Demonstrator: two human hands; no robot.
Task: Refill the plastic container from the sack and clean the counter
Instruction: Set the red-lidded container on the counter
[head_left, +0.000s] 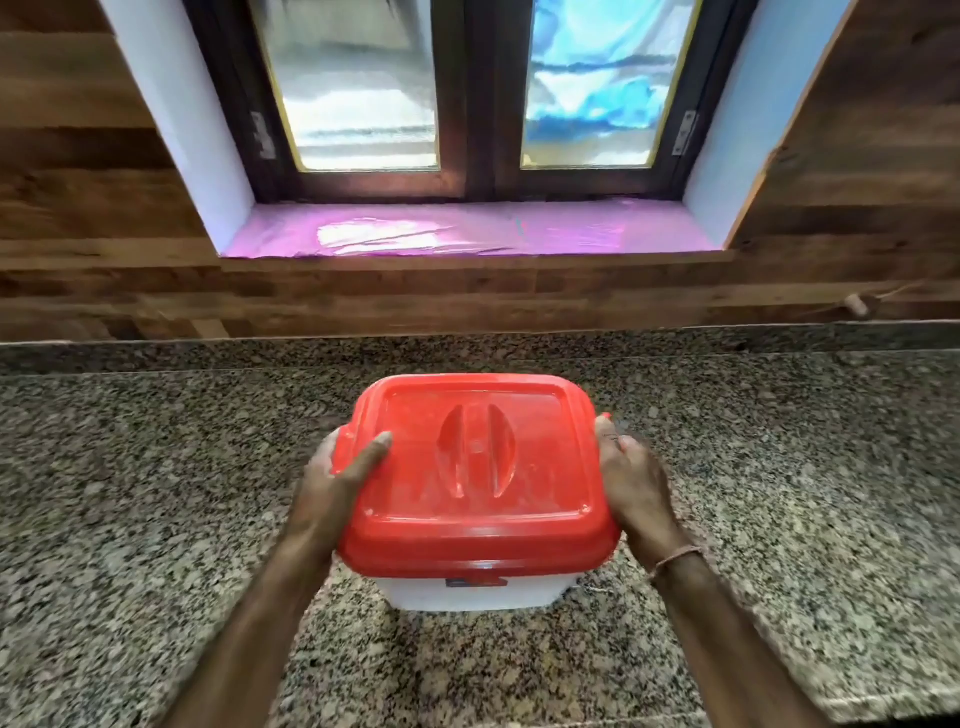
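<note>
A white plastic container (475, 592) with a red lid (472, 467) stands on the speckled granite counter (156, 493) in the middle of the view. The lid is on and has a moulded handle at its centre. My left hand (332, 483) grips the container's left side, thumb lying on top of the lid. My right hand (636, 483) clasps the right side, fingers wrapped round the lid's edge. The container's contents are hidden. No sack is in view.
Behind the counter runs a wood-panelled wall with a closed two-pane window (472, 93) and a pink-lined sill (467, 228). A small peg with a cord (857, 304) sticks out of the wall at the right. The counter's front edge shows at the lower right.
</note>
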